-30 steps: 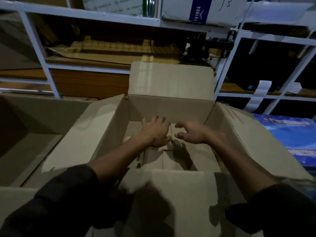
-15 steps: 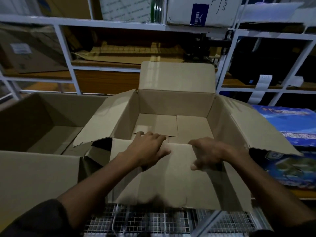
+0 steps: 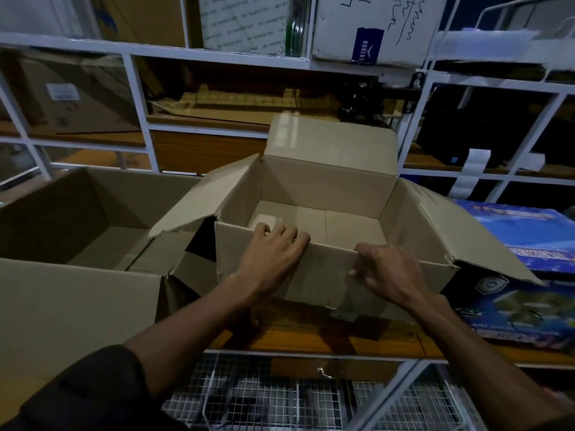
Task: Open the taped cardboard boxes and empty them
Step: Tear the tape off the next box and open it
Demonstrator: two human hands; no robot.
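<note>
An open cardboard box [image 3: 326,188] stands on a wooden shelf board [image 3: 326,337] in front of me, its flaps spread and its bare floor showing nothing inside. My left hand [image 3: 272,259] grips the box's near rim, fingers curled over the edge into the box. My right hand [image 3: 385,270] grips the same rim further right, thumb on the outer face. The near flap hangs folded down along the front wall under both hands.
A larger open cardboard box [image 3: 77,231] sits to the left, touching the first box's left flap. A blue printed carton [image 3: 529,275] lies at the right. White metal shelving [image 3: 140,98] with more boxes stands behind. Wire-mesh baskets [image 3: 280,396] are below the board.
Both hands came out from the box's floor to its near rim. The near flap folded down outward. The view pulled back, showing the shelf board and wire baskets below.
</note>
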